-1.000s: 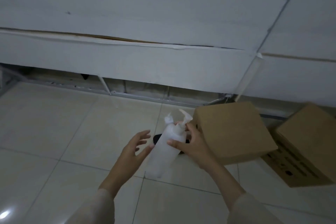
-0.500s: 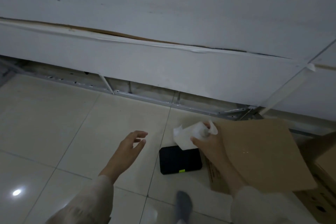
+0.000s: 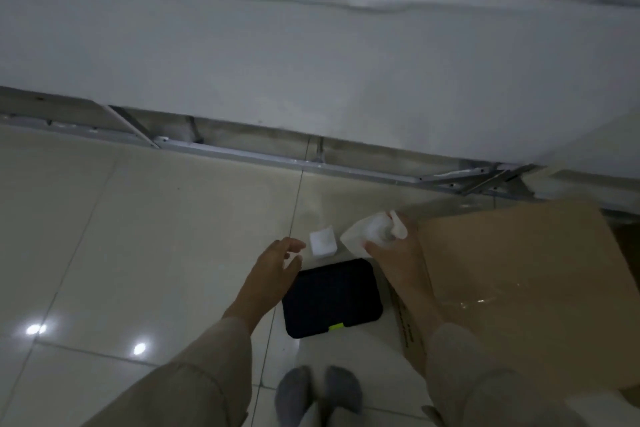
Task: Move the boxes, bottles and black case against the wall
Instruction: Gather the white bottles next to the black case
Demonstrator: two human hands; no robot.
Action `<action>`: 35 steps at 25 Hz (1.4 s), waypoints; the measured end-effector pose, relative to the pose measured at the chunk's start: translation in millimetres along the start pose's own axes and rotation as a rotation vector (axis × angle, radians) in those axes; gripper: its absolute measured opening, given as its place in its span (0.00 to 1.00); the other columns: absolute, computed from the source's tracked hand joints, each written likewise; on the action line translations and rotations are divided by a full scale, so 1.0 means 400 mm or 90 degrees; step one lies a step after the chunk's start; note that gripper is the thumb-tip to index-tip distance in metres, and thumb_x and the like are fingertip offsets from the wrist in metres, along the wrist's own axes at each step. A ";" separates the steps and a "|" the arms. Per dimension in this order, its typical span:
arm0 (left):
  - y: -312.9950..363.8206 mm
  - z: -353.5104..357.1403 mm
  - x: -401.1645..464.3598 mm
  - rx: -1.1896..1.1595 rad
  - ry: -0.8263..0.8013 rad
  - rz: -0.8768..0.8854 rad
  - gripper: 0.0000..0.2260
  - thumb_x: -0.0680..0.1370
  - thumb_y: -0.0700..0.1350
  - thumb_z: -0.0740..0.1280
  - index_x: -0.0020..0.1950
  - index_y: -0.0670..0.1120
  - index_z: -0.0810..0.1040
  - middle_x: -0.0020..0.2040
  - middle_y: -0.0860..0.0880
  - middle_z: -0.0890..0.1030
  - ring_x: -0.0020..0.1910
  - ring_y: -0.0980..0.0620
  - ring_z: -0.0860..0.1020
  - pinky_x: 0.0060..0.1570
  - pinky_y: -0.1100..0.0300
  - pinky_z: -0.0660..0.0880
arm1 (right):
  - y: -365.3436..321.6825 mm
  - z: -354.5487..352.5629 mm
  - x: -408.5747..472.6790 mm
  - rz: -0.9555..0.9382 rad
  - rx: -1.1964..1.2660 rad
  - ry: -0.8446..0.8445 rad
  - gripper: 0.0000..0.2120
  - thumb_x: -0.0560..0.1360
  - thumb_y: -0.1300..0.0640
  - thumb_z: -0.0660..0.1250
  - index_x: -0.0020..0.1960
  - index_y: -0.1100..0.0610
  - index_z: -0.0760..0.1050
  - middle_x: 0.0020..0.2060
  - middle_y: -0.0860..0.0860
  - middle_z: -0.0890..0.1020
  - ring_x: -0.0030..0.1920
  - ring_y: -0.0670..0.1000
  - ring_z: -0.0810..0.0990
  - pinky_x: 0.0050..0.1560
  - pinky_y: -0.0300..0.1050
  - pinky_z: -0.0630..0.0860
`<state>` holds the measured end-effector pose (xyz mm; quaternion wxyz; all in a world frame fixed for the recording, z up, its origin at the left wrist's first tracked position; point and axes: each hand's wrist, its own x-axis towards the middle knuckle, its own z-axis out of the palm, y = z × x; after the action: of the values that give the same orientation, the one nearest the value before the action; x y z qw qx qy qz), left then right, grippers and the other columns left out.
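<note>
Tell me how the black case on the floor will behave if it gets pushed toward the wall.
The black case lies flat and low, so it likely slides rather than tips. The glossy tile floor should let it glide easily. Its rounded, even outline suggests a stiff shell; its weight cannot be judged.

Left hand (image 3: 277,262) spread (fingers relaxed), right hand (image 3: 394,250) gripping

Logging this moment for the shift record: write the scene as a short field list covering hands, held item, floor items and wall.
right hand: grips the white pump bottle near its pump head, low over the floor
left hand: open, fingers spread, holds nothing
black case: flat on the floor tiles, between the hands
white square item: on the floor beyond the case, identity unclear
cardboard box: right of the case
wall: beyond all items
</note>
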<state>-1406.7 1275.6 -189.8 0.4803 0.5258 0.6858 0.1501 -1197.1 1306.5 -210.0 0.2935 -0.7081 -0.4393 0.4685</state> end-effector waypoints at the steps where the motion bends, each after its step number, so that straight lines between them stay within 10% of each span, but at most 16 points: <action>1: -0.029 0.023 0.034 0.008 -0.008 -0.002 0.11 0.79 0.39 0.59 0.61 0.45 0.73 0.57 0.49 0.74 0.56 0.51 0.73 0.53 0.66 0.66 | 0.040 0.018 0.027 0.009 -0.002 -0.002 0.33 0.67 0.67 0.72 0.69 0.62 0.64 0.59 0.51 0.71 0.61 0.48 0.69 0.61 0.37 0.64; 9: -0.257 0.126 0.212 0.050 -0.034 -0.063 0.12 0.79 0.39 0.59 0.61 0.44 0.74 0.60 0.44 0.76 0.58 0.46 0.74 0.55 0.62 0.68 | 0.264 0.139 0.192 -0.015 -0.101 -0.018 0.25 0.67 0.70 0.71 0.62 0.68 0.69 0.59 0.63 0.75 0.58 0.53 0.72 0.54 0.34 0.66; 17: -0.303 0.147 0.226 0.064 -0.041 -0.081 0.12 0.79 0.38 0.59 0.61 0.43 0.74 0.60 0.43 0.76 0.54 0.50 0.73 0.53 0.63 0.67 | 0.344 0.202 0.218 -0.013 -0.149 -0.071 0.35 0.61 0.64 0.76 0.65 0.59 0.67 0.60 0.59 0.73 0.61 0.56 0.72 0.62 0.53 0.72; 20: -0.270 0.125 0.211 0.057 -0.046 -0.077 0.12 0.79 0.38 0.58 0.61 0.43 0.74 0.60 0.43 0.76 0.54 0.50 0.73 0.53 0.63 0.67 | 0.302 0.177 0.174 0.045 -0.096 -0.070 0.41 0.64 0.66 0.74 0.71 0.59 0.57 0.66 0.58 0.65 0.67 0.57 0.64 0.66 0.43 0.65; 23: -0.189 0.083 0.182 0.055 -0.050 -0.067 0.12 0.79 0.38 0.58 0.60 0.43 0.74 0.60 0.43 0.76 0.54 0.51 0.72 0.53 0.63 0.66 | 0.231 0.126 0.107 0.113 -0.060 -0.048 0.39 0.70 0.67 0.70 0.73 0.60 0.51 0.68 0.57 0.61 0.70 0.55 0.60 0.58 0.23 0.55; 27: -0.011 -0.005 0.135 0.057 -0.043 -0.016 0.12 0.78 0.37 0.59 0.60 0.41 0.74 0.60 0.43 0.76 0.53 0.51 0.72 0.53 0.64 0.66 | 0.081 0.014 0.035 0.125 0.004 -0.040 0.32 0.70 0.67 0.69 0.70 0.62 0.59 0.67 0.58 0.68 0.67 0.54 0.67 0.65 0.44 0.65; 35: 0.604 -0.251 -0.081 0.117 -0.012 0.232 0.10 0.77 0.37 0.60 0.57 0.43 0.76 0.57 0.44 0.79 0.51 0.51 0.75 0.51 0.64 0.67 | -0.432 -0.405 -0.181 -0.002 -0.004 -0.006 0.16 0.73 0.67 0.65 0.60 0.61 0.72 0.58 0.57 0.75 0.58 0.58 0.75 0.52 0.44 0.71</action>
<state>-1349.9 1374.6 47.9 0.4019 0.6841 0.5856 0.1661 -1120.5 1317.2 25.3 0.2899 -0.7060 -0.4434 0.4700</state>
